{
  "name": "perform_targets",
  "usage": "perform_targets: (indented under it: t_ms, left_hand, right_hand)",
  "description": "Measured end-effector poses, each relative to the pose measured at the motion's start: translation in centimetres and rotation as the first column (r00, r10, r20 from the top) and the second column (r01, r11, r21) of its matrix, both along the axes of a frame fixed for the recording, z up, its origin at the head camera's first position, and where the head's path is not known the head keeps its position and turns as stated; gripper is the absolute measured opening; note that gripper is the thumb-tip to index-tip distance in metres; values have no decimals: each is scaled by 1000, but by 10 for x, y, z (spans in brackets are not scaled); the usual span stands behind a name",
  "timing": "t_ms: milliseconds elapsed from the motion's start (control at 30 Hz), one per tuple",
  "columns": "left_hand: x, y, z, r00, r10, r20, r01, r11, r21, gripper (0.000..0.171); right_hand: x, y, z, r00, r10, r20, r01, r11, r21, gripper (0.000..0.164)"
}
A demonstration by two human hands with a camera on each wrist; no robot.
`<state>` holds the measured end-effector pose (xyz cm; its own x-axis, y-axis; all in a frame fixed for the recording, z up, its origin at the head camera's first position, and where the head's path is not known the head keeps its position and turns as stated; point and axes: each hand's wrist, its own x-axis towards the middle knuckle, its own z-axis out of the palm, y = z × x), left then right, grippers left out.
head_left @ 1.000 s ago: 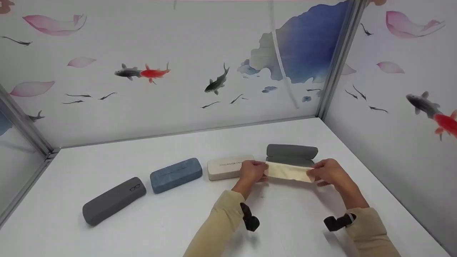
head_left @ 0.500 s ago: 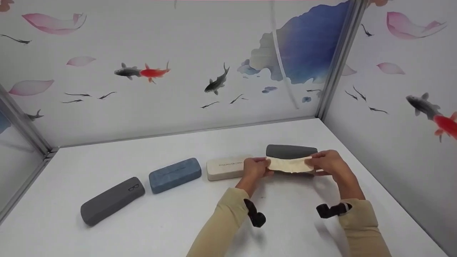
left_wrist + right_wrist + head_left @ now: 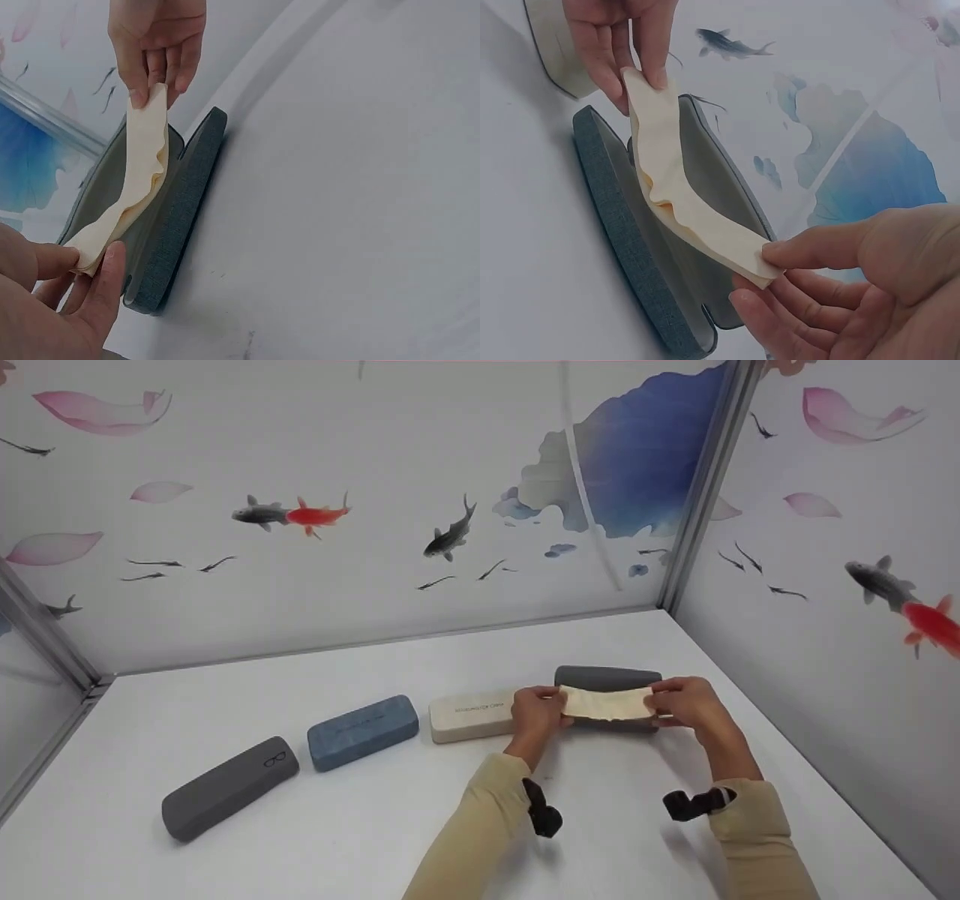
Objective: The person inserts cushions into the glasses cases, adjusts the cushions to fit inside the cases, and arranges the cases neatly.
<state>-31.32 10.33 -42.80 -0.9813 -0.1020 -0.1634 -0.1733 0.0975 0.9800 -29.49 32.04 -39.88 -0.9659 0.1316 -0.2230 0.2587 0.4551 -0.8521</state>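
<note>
A pale yellow folded cloth (image 3: 607, 704) is stretched between my two hands, sagging a little in the middle. My left hand (image 3: 538, 716) pinches one end between thumb and fingers, and my right hand (image 3: 691, 705) pinches the other. Beneath the cloth lies an open dark grey glasses case (image 3: 609, 678), its lid standing up at the back. In the right wrist view the cloth (image 3: 660, 146) hangs above the case's (image 3: 622, 232) grey-lined inside, its layers wavy along one edge. From the left wrist view, the case (image 3: 187, 202) looks bare inside where the cloth does not hide it.
Left of the open case sits a closed cream glasses case (image 3: 471, 717), partly behind my left hand. Further left are a closed blue case (image 3: 363, 733) and a closed grey case (image 3: 230, 789). Printed walls bound the white table (image 3: 337, 840) at the back and right.
Both hands have moved the cloth away from me, from in front of the open case to over it. The cloth has gone from nearly flat to slightly sagging. The closed cases stay put.
</note>
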Motion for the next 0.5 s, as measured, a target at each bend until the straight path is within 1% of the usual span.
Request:
perform_targets:
  t_ms: [67, 200, 300, 500]
  left_hand:
    - [-1, -1, -2, 1000, 5, -19, -5, 1000, -11, 20]
    - [-4, -2, -5, 999, 17, -38, -18, 999, -30, 20]
    - [-5, -2, -8, 998, 16, -55, -19, 998, -61, 20]
    - [-8, -1, -10, 996, 19, -82, -30, 992, -126, 21]
  right_hand:
    - [0, 1, -1, 1000, -2, -17, 2, 1000, -6, 49]
    - [-2, 0, -6, 998, -45, -53, 43, 998, -35, 46]
    - [-2, 1, -12, 993, -91, -76, 86, 994, -62, 44]
    - [-2, 0, -23, 985, -137, -108, 128, 988, -87, 42]
